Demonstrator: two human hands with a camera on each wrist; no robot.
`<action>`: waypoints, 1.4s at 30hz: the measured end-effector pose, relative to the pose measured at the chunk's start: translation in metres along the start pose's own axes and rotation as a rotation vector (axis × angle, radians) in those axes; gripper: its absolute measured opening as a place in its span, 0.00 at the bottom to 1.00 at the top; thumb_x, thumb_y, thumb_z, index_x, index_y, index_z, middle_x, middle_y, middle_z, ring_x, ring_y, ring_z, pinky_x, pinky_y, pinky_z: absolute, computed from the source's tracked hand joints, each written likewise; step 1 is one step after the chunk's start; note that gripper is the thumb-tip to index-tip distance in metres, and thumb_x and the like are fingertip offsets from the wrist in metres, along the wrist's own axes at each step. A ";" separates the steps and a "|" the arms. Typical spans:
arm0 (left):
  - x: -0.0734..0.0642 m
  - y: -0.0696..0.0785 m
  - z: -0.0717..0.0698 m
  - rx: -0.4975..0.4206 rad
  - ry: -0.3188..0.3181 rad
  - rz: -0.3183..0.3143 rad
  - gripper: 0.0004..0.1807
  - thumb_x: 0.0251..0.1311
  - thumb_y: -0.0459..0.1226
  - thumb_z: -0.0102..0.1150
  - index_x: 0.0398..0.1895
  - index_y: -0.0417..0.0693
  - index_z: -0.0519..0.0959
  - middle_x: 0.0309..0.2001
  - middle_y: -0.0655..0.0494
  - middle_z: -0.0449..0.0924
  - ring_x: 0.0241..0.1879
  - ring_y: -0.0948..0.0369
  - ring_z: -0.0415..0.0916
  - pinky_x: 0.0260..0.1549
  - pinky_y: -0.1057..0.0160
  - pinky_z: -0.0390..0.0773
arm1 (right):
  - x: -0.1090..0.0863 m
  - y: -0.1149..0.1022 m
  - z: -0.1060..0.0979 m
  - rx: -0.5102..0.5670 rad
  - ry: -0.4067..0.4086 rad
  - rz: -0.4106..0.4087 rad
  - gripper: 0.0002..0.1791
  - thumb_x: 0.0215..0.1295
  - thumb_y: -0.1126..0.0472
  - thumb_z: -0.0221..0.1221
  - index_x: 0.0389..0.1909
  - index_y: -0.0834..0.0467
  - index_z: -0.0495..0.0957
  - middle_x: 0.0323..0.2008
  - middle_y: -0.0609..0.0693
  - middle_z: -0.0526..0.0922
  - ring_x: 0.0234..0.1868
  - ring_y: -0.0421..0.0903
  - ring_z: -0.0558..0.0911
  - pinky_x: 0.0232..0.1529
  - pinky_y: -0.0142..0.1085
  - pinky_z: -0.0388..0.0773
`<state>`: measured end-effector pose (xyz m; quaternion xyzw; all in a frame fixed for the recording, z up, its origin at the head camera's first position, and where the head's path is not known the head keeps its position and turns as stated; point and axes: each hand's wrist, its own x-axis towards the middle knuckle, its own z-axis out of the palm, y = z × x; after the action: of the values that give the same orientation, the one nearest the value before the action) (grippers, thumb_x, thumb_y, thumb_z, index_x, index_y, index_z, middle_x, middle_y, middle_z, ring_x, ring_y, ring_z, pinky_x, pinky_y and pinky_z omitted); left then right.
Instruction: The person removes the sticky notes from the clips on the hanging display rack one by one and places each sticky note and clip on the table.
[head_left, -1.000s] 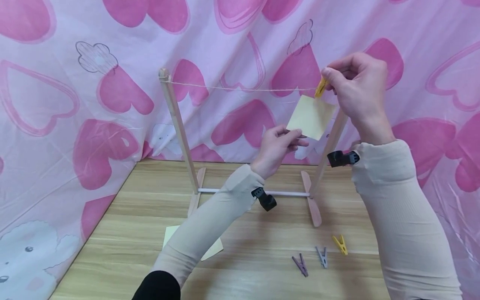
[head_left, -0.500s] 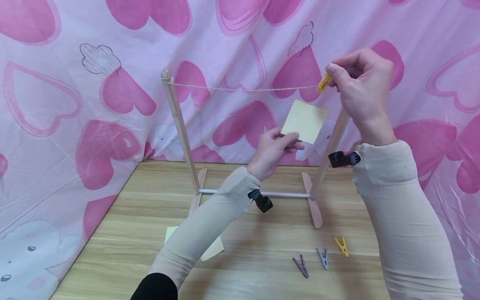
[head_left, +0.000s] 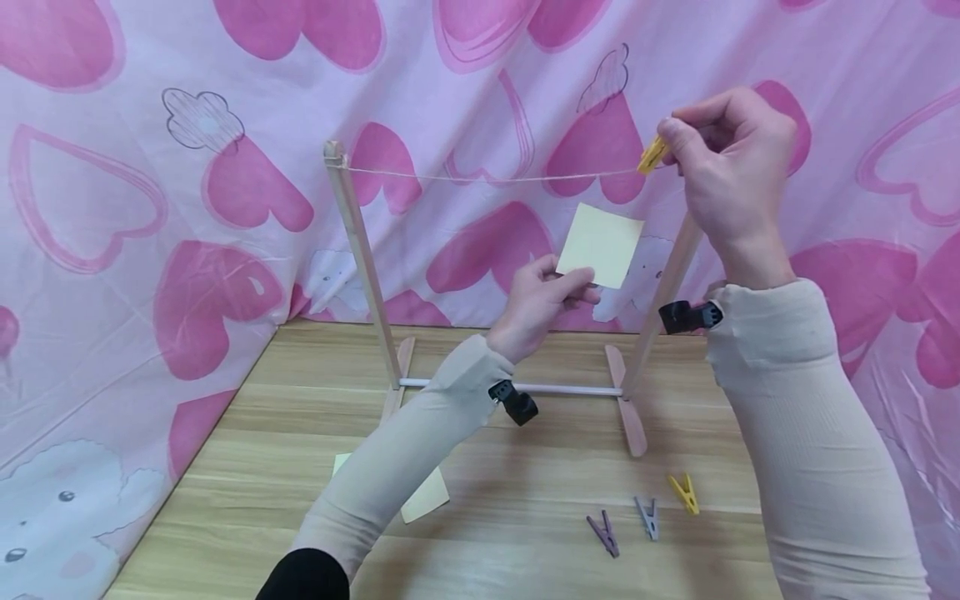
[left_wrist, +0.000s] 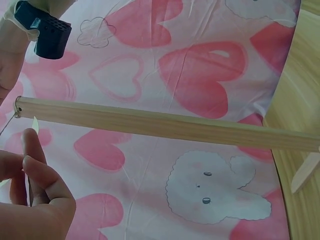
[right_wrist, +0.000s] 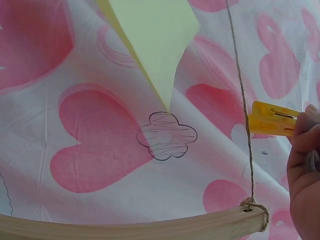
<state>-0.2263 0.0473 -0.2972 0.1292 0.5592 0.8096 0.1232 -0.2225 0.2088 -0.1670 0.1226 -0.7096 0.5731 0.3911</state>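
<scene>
My left hand (head_left: 542, 302) pinches a pale yellow square of paper (head_left: 602, 243) by its lower left corner. The paper hangs in the air below the string (head_left: 487, 178), apart from it. My right hand (head_left: 738, 171) pinches a yellow clothespin (head_left: 652, 155) between thumb and fingers, right at the string near its right end. In the right wrist view the tip of the clothespin (right_wrist: 272, 118) overlaps the string (right_wrist: 242, 90), and the paper (right_wrist: 155, 40) is off to the left. The left wrist view shows my left fingers (left_wrist: 47, 182) with only a sliver of paper.
A wooden stand with two posts (head_left: 360, 258) and a white crossbar (head_left: 570, 389) holds the string. On the wooden table (head_left: 525, 517) lie a purple clothespin (head_left: 603, 533), a grey one, a yellow clothespin (head_left: 684, 493) and more yellow paper (head_left: 426, 497), partly under my left forearm. A pink heart-patterned curtain hangs behind.
The paper in my left hand has moved down and left, away from the clothespin. My right hand has risen slightly to the right with the yellow clothespin.
</scene>
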 end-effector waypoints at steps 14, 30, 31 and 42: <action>-0.004 0.006 -0.007 0.096 0.037 0.081 0.17 0.59 0.29 0.62 0.49 0.44 0.69 0.34 0.40 0.84 0.25 0.60 0.83 0.36 0.60 0.84 | -0.008 -0.017 0.000 0.077 0.047 -0.047 0.03 0.56 0.72 0.63 0.27 0.63 0.82 0.23 0.43 0.83 0.20 0.37 0.78 0.29 0.23 0.75; -0.023 0.027 -0.038 0.227 0.023 0.191 0.31 0.57 0.29 0.61 0.62 0.48 0.59 0.25 0.50 0.80 0.24 0.54 0.80 0.31 0.63 0.78 | -0.014 -0.004 -0.015 0.039 0.069 -0.206 0.01 0.55 0.70 0.66 0.29 0.62 0.84 0.23 0.42 0.84 0.18 0.38 0.78 0.25 0.25 0.77; -0.025 0.028 -0.040 0.248 0.018 0.202 0.31 0.57 0.29 0.61 0.62 0.47 0.59 0.24 0.50 0.80 0.24 0.55 0.80 0.31 0.63 0.78 | -0.015 -0.004 -0.016 0.042 0.070 -0.205 0.01 0.55 0.70 0.66 0.29 0.62 0.83 0.23 0.42 0.84 0.18 0.37 0.78 0.26 0.24 0.77; -0.044 0.033 -0.065 0.406 -0.001 0.225 0.30 0.61 0.31 0.57 0.64 0.53 0.58 0.24 0.45 0.78 0.24 0.52 0.81 0.32 0.60 0.79 | -0.035 -0.009 -0.024 0.257 0.103 -0.165 0.06 0.50 0.74 0.67 0.29 0.73 0.81 0.23 0.51 0.85 0.18 0.41 0.79 0.26 0.25 0.78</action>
<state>-0.2099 -0.0359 -0.2915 0.2132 0.6924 0.6892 0.0041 -0.1834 0.2184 -0.1838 0.1997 -0.5968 0.6309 0.4539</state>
